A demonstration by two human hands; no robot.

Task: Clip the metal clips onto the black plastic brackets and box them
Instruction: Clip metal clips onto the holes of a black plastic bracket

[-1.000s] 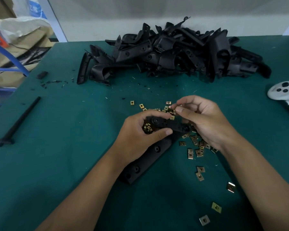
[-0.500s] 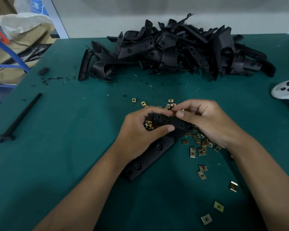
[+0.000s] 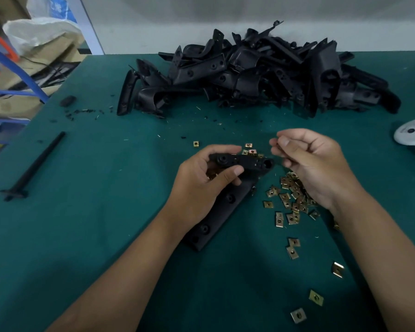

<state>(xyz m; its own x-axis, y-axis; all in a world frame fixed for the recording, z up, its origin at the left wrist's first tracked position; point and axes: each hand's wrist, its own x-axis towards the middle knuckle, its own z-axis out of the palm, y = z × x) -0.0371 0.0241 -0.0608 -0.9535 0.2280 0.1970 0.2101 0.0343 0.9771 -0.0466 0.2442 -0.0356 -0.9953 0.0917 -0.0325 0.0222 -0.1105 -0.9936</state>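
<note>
Both bare forearms enter from the bottom edge and converge toward centre. Left hand (image 3: 201,185): fingers curled over the top, thumb pressed underneath, gripping a black bracket (image 3: 228,200). Right hand (image 3: 314,168): raised just beside the bracket's far end, not touching it; fingers curled, thumb against index fingertip; whether it pinches anything is unclear.

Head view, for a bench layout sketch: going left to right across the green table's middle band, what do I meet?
Long black plastic rod → left hand holding a black plastic bracket → right hand → white game-style controller at the edge.
</note>
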